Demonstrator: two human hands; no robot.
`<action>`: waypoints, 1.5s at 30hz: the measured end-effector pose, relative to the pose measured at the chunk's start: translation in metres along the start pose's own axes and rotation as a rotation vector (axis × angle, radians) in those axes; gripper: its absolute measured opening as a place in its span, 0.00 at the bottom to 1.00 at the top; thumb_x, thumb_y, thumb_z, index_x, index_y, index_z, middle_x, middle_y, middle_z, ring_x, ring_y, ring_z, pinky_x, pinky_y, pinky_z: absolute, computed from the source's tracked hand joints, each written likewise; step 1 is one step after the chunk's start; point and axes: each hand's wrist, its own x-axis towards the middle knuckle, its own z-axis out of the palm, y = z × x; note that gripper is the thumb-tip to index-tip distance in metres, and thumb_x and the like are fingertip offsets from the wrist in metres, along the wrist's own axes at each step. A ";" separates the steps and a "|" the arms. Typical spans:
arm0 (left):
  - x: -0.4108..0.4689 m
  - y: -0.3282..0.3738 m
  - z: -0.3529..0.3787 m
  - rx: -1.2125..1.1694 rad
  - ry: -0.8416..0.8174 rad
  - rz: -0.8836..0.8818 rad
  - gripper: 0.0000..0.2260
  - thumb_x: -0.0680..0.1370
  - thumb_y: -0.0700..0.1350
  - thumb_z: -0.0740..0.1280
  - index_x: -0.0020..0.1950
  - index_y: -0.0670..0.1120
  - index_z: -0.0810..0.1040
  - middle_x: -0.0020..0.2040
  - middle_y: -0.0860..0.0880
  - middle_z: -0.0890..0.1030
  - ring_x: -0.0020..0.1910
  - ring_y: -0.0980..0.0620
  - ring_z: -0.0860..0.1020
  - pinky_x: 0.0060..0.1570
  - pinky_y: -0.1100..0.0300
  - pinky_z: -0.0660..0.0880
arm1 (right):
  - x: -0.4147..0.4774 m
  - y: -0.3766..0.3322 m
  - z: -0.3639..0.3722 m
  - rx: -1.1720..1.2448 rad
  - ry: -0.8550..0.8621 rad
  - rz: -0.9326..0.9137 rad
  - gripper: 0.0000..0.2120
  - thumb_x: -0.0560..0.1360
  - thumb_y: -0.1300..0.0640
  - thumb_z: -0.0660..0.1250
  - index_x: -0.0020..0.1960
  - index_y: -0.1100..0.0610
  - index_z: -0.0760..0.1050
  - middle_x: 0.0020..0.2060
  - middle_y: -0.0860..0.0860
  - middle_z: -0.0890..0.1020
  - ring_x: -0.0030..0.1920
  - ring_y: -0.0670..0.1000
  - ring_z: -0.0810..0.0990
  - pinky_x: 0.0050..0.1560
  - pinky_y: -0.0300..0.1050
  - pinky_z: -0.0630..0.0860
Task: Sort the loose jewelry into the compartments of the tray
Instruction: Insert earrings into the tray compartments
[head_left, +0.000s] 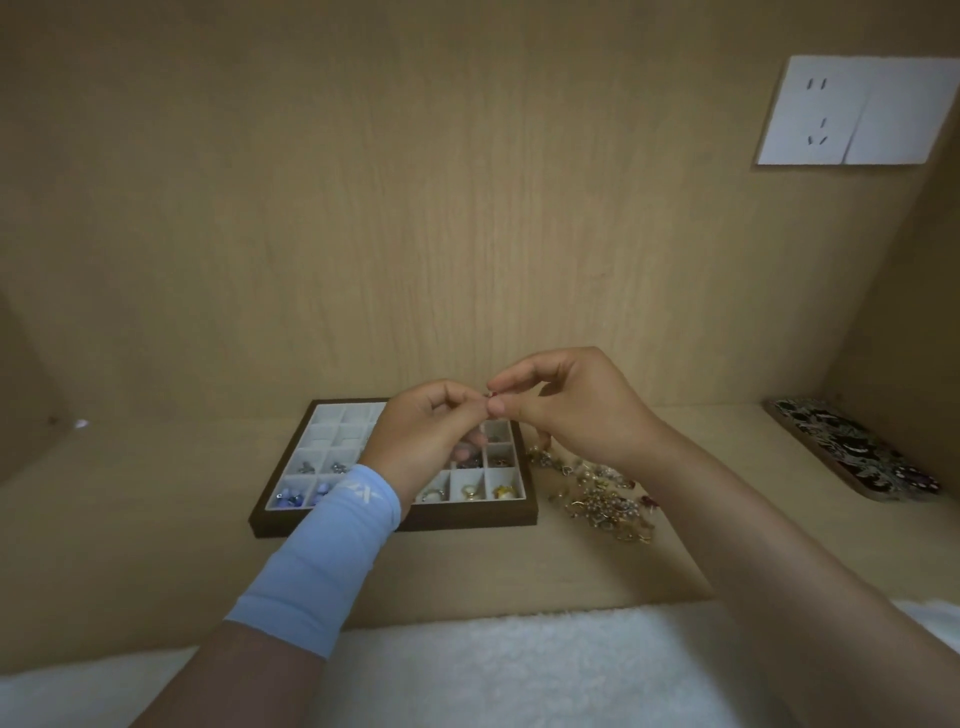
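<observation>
A dark-framed tray (467, 515) with white compartments lies on the wooden shelf; its near rows hold blue beads, rings and small gold pieces, its far-left cells look bare. Above the tray's right half, my left hand (431, 426) and my right hand (566, 400) meet fingertip to fingertip and pinch one tiny piece of jewelry (492, 397) with a reddish stone between them. My left wrist hides the tray's middle cells. A heap of loose jewelry (597, 491), gold and pearly, lies just right of the tray.
A patterned black-and-white case (852, 449) lies at the far right against the side wall. A white wall socket (857, 111) sits high on the back panel. White fluffy fabric (493, 670) runs along the shelf's front edge.
</observation>
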 end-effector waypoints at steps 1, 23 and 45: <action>0.000 0.001 -0.001 -0.043 -0.001 -0.008 0.07 0.78 0.43 0.68 0.51 0.40 0.82 0.46 0.43 0.85 0.42 0.50 0.82 0.44 0.57 0.80 | 0.002 -0.001 0.002 -0.007 0.020 -0.005 0.09 0.72 0.61 0.77 0.51 0.59 0.84 0.42 0.55 0.85 0.25 0.37 0.76 0.28 0.27 0.69; 0.016 -0.025 -0.042 0.029 0.278 0.021 0.06 0.76 0.49 0.68 0.42 0.52 0.85 0.41 0.53 0.85 0.43 0.54 0.82 0.45 0.60 0.76 | 0.050 -0.008 0.054 -0.466 -0.017 -0.187 0.01 0.74 0.56 0.75 0.45 0.53 0.86 0.34 0.39 0.82 0.30 0.32 0.77 0.34 0.26 0.69; 0.020 -0.052 -0.056 1.095 0.063 0.188 0.15 0.78 0.52 0.60 0.65 0.56 0.75 0.64 0.52 0.72 0.64 0.49 0.66 0.66 0.53 0.65 | 0.078 0.017 0.083 -0.972 -0.460 0.042 0.08 0.79 0.53 0.66 0.51 0.51 0.84 0.46 0.48 0.83 0.47 0.49 0.80 0.51 0.46 0.79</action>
